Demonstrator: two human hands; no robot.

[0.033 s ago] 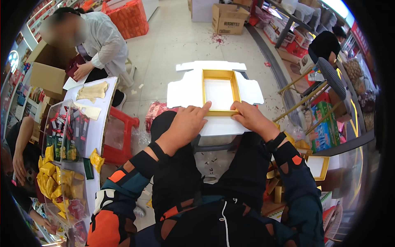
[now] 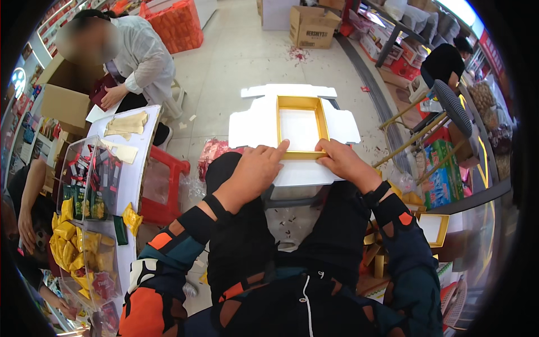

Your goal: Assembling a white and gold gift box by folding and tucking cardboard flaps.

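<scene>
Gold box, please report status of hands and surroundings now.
Left hand and right hand press the gold box near edge. Box lies on flat white cardboard. Nothing blocking.

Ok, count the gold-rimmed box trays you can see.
2. One gold-rimmed tray lies on the white flat card, under the left hand and right hand. Another tray sits low at the right. More may be hidden in the pile there.

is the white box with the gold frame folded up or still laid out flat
Laid flat: the white box has its flaps spread around the gold frame, none raised. Left hand and right hand press its near edge.
</scene>
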